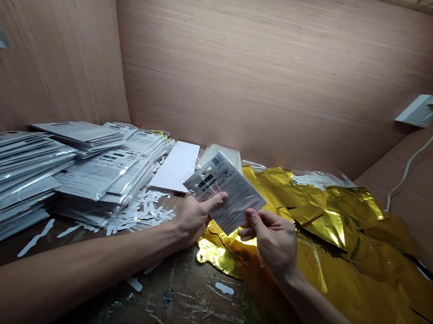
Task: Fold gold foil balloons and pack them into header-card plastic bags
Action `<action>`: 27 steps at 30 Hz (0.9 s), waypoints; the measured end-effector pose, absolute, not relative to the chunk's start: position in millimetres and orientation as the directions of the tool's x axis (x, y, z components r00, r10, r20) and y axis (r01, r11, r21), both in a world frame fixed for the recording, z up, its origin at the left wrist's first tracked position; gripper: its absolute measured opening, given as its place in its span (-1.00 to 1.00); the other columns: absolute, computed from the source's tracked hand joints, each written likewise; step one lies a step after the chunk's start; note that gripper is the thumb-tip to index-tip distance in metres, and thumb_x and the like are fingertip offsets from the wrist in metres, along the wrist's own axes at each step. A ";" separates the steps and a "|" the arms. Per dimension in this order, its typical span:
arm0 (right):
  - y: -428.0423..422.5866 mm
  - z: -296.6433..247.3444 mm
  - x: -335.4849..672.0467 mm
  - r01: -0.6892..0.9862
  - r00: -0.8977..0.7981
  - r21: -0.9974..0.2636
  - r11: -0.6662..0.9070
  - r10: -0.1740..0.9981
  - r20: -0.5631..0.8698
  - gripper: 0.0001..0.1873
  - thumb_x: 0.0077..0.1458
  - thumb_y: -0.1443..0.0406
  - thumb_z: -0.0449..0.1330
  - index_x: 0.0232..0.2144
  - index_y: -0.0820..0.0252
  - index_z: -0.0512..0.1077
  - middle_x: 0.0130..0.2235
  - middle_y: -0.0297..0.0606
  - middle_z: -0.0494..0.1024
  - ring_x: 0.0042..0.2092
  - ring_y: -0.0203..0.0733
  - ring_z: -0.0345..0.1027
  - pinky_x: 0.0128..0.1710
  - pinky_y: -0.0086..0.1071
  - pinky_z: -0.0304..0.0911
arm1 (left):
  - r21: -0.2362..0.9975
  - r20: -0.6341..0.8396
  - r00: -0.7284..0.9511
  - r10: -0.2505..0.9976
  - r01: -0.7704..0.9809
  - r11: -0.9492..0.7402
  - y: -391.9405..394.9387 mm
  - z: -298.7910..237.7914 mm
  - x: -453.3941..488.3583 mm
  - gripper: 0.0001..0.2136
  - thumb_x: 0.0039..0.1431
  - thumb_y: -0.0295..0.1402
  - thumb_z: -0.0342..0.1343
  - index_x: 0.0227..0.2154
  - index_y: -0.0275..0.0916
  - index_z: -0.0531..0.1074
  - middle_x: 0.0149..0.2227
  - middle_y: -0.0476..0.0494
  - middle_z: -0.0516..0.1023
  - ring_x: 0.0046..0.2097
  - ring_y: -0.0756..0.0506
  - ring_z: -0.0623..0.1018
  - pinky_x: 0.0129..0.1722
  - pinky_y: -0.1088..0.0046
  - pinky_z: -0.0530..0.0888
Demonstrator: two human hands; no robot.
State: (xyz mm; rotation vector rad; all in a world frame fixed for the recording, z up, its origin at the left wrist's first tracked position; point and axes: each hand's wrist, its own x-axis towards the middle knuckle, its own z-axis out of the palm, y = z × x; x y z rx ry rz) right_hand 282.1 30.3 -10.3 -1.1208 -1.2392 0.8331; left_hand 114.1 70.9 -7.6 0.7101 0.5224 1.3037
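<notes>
My left hand (193,218) and my right hand (270,240) both grip a flat grey-and-white printed packet in clear plastic (225,192), held tilted above the table. The left thumb presses on its lower face, and the right thumb and fingers pinch its lower right edge. Barcode and small print show on the side facing me. Crumpled gold metallic foil (345,225) lies under and to the right of my right hand. Its edge reaches beneath the packet. White die-cut plastic scraps (140,209) lie just left of my left hand.
Several tall stacks of similar packets (107,172) fill the table's left side, against a pinkish wood-grain wall (252,66). A white card (174,166) stands behind my hands. A white wall socket (422,110) with a cable sits at right. The scratched dark tabletop (169,303) has scattered white scraps.
</notes>
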 end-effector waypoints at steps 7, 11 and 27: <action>32.1 -3.5 288.7 0.049 0.120 -0.970 0.237 0.963 0.241 -0.55 0.02 0.00 0.46 -0.53 0.30 0.58 -0.53 -0.20 0.58 -0.55 -0.18 0.53 -0.56 -0.44 0.52 | 0.756 0.087 0.188 0.978 -0.653 0.058 79.6 -2.6 105.7 -0.61 -0.10 -0.38 0.54 -0.19 -0.43 0.62 -0.11 -0.37 0.69 -0.05 -0.27 0.67 0.11 0.07 0.57; 32.2 -1.3 284.7 0.013 0.141 -0.965 0.261 0.955 0.260 -0.57 0.05 0.02 0.45 -0.52 0.29 0.58 -0.53 -0.20 0.59 -0.54 -0.20 0.53 -0.55 -0.45 0.52 | 0.750 0.120 0.181 0.976 -0.661 0.030 77.9 -1.8 109.0 -0.58 -0.07 -0.35 0.52 -0.15 -0.44 0.61 -0.07 -0.38 0.68 -0.06 -0.28 0.67 0.10 0.06 0.57; 29.4 -0.9 289.5 0.071 0.135 -0.950 0.304 0.941 0.311 -0.59 0.09 0.02 0.42 -0.52 0.26 0.58 -0.54 -0.24 0.57 -0.54 -0.18 0.53 -0.55 -0.45 0.48 | 0.781 0.149 0.179 0.972 -0.624 -0.004 69.1 -6.4 113.4 -0.64 -0.02 -0.31 0.50 -0.18 -0.36 0.61 -0.08 -0.32 0.68 -0.06 -0.23 0.67 0.09 0.14 0.57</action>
